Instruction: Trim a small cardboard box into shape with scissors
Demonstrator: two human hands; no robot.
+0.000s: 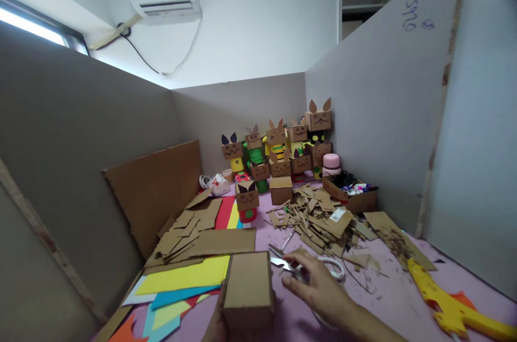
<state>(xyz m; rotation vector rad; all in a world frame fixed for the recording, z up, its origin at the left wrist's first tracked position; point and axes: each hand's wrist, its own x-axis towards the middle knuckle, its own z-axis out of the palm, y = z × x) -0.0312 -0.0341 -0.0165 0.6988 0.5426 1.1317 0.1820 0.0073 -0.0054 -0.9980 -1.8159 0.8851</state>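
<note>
Left hand (217,326) clasps brown rectangular cardboard box (247,284); right hand (313,285) half-curled around white-handled metal scissors (285,264) — grip firmness unclear. Keep box steady, blades (276,260) clear.

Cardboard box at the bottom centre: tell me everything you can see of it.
The cardboard box is plain brown, with flat panels and darker lines along its edges. Its top and near side face the camera, with no drawing on either. It sits in the grip of the left hand, seen at its lower left. Scissors are just right of it; whether they touch it is unclear. Its underside is hidden.
</note>
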